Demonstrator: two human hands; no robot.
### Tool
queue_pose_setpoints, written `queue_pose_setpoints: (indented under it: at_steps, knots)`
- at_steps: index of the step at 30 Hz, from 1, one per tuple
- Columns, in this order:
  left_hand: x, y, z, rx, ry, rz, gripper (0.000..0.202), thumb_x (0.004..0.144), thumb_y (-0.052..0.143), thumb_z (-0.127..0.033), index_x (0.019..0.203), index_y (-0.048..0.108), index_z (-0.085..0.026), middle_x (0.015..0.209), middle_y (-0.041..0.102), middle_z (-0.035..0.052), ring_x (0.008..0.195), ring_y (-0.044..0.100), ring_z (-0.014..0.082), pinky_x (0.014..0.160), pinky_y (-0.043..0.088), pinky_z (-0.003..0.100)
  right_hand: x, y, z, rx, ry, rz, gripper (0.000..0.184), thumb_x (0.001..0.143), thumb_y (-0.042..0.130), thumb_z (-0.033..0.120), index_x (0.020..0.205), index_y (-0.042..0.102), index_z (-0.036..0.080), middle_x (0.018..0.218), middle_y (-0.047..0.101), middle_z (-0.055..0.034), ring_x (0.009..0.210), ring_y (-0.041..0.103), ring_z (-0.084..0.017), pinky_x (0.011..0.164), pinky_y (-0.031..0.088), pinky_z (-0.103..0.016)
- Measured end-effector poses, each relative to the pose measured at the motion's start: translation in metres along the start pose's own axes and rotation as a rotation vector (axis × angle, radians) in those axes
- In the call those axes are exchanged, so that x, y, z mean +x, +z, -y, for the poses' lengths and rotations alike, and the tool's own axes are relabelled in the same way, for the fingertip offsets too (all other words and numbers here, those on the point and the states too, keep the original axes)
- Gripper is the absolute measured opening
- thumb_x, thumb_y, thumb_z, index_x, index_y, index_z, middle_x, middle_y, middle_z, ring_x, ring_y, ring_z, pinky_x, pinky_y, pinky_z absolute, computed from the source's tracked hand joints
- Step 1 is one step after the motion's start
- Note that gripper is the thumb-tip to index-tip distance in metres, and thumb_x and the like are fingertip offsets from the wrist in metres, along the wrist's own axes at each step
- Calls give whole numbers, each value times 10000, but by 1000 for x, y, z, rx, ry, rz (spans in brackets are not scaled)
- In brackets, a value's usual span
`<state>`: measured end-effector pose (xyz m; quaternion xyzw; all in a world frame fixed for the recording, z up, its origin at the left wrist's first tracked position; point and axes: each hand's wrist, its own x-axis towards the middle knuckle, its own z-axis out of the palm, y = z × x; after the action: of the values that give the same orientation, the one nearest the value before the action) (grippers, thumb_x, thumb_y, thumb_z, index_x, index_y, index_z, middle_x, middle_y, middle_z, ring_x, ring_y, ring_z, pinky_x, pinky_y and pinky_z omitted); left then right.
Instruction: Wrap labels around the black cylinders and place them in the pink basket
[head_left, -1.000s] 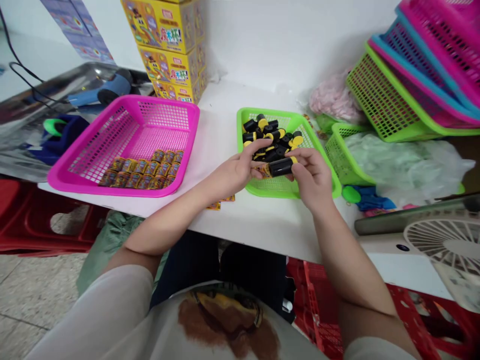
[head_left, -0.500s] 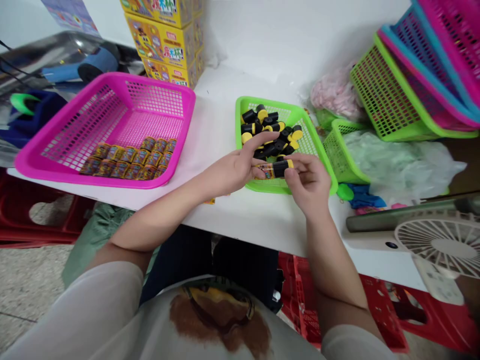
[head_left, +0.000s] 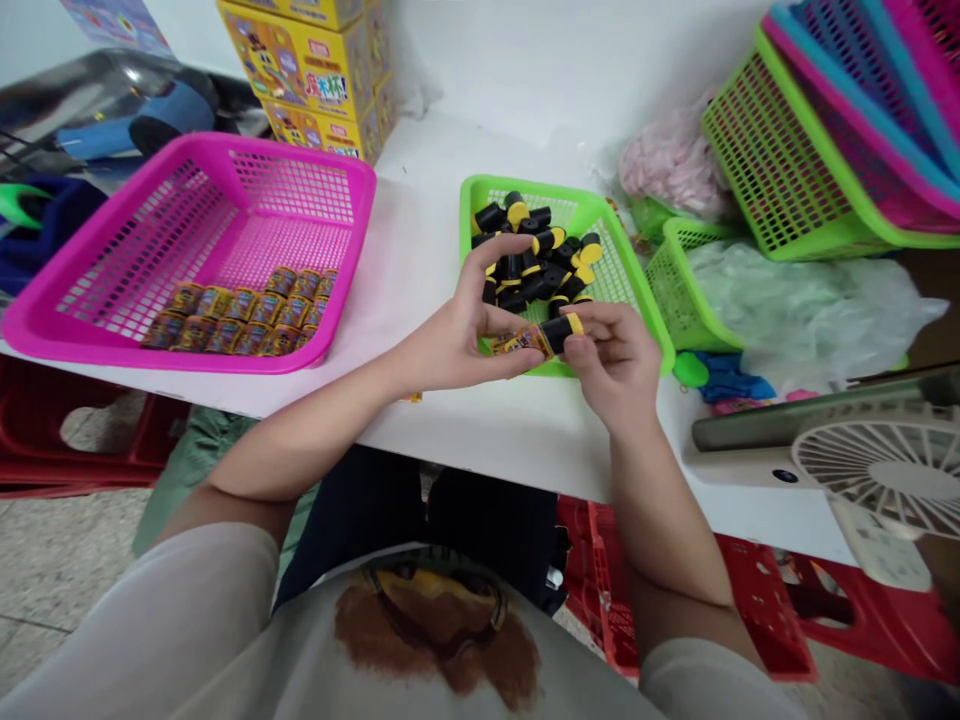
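Observation:
Over the front of the green basket (head_left: 656, 335), my two hands hold a small black cup with a yellow rim (head_left: 559, 333), lying tilted on its side. My right hand (head_left: 619, 365) pinches the yellow-rimmed end between thumb and fingers. On the other end, my left hand (head_left: 457, 335) grips a colourful printed label (head_left: 525, 340) that lies against the black wall; its index finger stretches up and away. How far the label wraps round is hidden. Several loose black cups with yellow rims (head_left: 536, 275) lie jumbled in the green basket.
At left, a pink basket (head_left: 187, 355) holds rows of labelled cups (head_left: 240, 320). Yellow boxes (head_left: 315, 75) are stacked behind. On the right stand stacked baskets (head_left: 780, 150), plastic bags (head_left: 810, 310) and a white fan (head_left: 892, 475). The white table's (head_left: 480, 430) front edge lies below my forearms.
The cup has tilted, its yellow end now slightly higher. My left fingers have shifted along the label, with one now lying along its lower side. The view has shifted slightly.

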<state>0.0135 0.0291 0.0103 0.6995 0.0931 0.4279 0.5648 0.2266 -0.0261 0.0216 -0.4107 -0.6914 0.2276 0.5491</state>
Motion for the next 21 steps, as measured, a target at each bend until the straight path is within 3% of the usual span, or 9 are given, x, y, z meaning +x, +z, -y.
queue_pose_setpoints:
  at_steps: [4, 10, 12, 15, 17, 19, 21]
  knots:
    - [0, 2, 0, -29, -12, 11, 1098, 904, 862, -395, 1709, 120, -317, 936, 788, 7, 793, 765, 140, 797, 600, 290, -1, 1, -3, -13, -15, -14, 385, 958, 734, 628, 1093, 711, 268, 802, 725, 12, 685, 678, -133, 611, 573, -262]
    - [-3, 6, -5, -1, -31, -26, 1036, 888, 871, -415, 1684, 219, -297, 864, 753, -9, 738, 738, 136, 757, 596, 287, 0, 0, -10, -35, -193, 17, 232, 989, 739, 503, 1099, 749, 299, 944, 693, -10, 740, 609, -132, 619, 518, -273]
    - [-3, 6, -6, 22, -40, -14, 1014, 886, 867, -406, 1677, 242, -298, 958, 757, 21, 765, 752, 142, 759, 606, 290, 0, -1, -8, -75, -216, 54, 292, 1009, 701, 508, 1230, 738, 321, 1106, 689, -47, 825, 629, -154, 656, 540, -301]
    - [-2, 6, -4, 75, -26, -23, 970, 867, 867, -411, 1655, 306, -336, 1324, 697, 112, 866, 786, 160, 782, 625, 302, -1, -2, -3, -208, -271, 85, 391, 1013, 673, 527, 1357, 709, 346, 1280, 656, -88, 1037, 663, -223, 796, 599, -390]
    - [-2, 6, -2, 120, -2, -31, 941, 858, 865, -436, 1638, 344, -360, 1561, 544, 149, 935, 796, 175, 797, 631, 314, -2, -2, 0, -310, -306, 77, 304, 1005, 691, 493, 1265, 760, 352, 1284, 662, -85, 1144, 659, -260, 912, 606, -458]
    - [-1, 6, -1, 155, 17, -30, 941, 860, 858, -469, 1640, 340, -376, 1663, 433, 154, 977, 799, 188, 813, 635, 331, -2, -1, 1, -348, -327, 40, 179, 999, 710, 438, 1129, 797, 351, 1257, 670, -70, 1163, 665, -267, 963, 602, -492]
    - [-1, 6, -1, 168, 25, -32, 971, 867, 852, -495, 1658, 301, -378, 1633, 473, 150, 995, 799, 196, 842, 638, 346, -3, -2, 0, -313, -356, 7, 110, 990, 731, 397, 1071, 800, 368, 1220, 675, -50, 1127, 678, -258, 893, 618, -465]
